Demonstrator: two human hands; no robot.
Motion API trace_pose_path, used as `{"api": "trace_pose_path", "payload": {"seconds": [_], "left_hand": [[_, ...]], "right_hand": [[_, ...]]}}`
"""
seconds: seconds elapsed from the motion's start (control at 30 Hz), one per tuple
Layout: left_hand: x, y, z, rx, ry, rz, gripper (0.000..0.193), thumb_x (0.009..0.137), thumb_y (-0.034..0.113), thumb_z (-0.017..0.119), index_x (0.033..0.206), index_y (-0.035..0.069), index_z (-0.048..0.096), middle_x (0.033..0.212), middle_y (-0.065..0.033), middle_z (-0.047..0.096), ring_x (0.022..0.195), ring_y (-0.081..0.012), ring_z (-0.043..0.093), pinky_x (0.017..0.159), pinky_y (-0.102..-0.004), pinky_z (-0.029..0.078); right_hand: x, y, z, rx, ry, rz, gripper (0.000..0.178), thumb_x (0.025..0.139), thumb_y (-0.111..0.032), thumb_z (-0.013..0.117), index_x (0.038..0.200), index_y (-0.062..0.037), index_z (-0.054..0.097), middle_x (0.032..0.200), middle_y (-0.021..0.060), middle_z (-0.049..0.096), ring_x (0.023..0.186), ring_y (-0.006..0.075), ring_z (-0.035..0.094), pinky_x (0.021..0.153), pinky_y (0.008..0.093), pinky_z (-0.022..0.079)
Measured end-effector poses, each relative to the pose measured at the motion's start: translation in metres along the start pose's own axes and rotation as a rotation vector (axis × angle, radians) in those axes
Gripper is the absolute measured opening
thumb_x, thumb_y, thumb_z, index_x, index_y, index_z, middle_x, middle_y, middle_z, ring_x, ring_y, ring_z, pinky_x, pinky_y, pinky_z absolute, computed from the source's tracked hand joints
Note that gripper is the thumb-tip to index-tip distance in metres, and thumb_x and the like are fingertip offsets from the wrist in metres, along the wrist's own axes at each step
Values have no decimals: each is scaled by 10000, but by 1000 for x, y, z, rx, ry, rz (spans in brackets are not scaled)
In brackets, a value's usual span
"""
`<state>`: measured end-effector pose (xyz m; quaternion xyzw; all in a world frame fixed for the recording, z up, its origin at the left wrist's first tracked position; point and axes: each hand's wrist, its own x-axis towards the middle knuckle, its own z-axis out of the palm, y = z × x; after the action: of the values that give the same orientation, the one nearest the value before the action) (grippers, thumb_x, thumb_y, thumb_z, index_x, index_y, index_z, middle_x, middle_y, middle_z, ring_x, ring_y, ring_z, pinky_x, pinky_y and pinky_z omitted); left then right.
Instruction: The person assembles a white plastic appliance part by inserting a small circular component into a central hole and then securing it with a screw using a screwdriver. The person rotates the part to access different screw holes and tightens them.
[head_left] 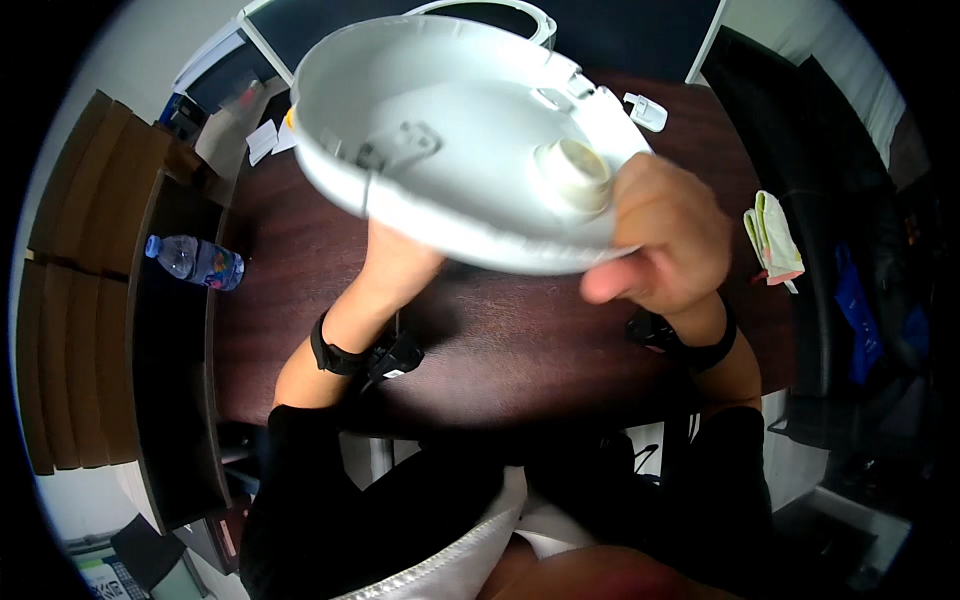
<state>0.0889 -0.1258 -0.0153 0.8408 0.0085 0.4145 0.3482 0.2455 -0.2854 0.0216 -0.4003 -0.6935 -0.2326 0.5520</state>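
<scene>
Fingers of the right hand [672, 230] pinch the right rim of a white round plastic shell [480, 120], raised and tilted above a dark reddish-brown table [500, 350]. The shell hides the fingers of the left hand [398, 265], so their state cannot be told, and overlaps a white ring [549, 27]. Rightward are a small white plastic piece [650, 113] and folded white-and-yellow-green cloth [772, 235]; leftward, a clear blue-capped bottle [200, 261] and brown cardboard boxes [75, 370]. Dark partitions [640, 35] back the table.

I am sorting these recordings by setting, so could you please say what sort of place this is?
Probably an office: it has a reddish desk, a dark partition panel beyond it, and white papers toward the left.
</scene>
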Motion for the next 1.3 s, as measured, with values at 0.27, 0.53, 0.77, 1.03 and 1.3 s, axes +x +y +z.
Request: {"api": "trace_pose_path", "payload": {"seconds": [0.27,0.53,0.77,1.03,1.3], "left_hand": [[16,25,9,-398,-206,-197,393,899,4,530,1258,-69,389,1074,-194,609,873,-219,655,710,-271,553],[14,1,10,-439,-102,-200,447,884,102,607,1277,-31,439,1023,-95,627,923,-126,583,796,-268,480],[15,12,8,-568,-66,-274,354,913,43,504,1246,-49,427,966,-140,641,892,-185,625,806,-288,494],[21,8,0,-593,-118,-314,354,933,137,507,1242,-30,466,948,-152,645,788,-177,638,710,-291,526],[19,5,10,-492,-52,-349,346,938,143,501,1237,-27,468,980,-156,653,792,-195,652,646,-271,520]], "right_hand": [[-8,27,-21,571,307,737,449,894,-457,567,891,-8,566,793,18,587,686,54,541,602,199,429],[11,15,-16,688,125,1065,410,806,-204,683,1067,89,563,961,121,641,819,164,639,716,262,512],[2,23,-14,790,193,1181,312,847,-202,607,1018,58,599,938,94,651,816,142,642,727,254,507],[-5,35,-21,857,51,1045,358,906,-163,514,1207,32,495,1094,151,603,934,250,614,804,289,511],[-1,19,-11,940,232,1094,306,913,-141,479,1115,81,541,1026,147,622,903,207,624,778,279,506]]}}
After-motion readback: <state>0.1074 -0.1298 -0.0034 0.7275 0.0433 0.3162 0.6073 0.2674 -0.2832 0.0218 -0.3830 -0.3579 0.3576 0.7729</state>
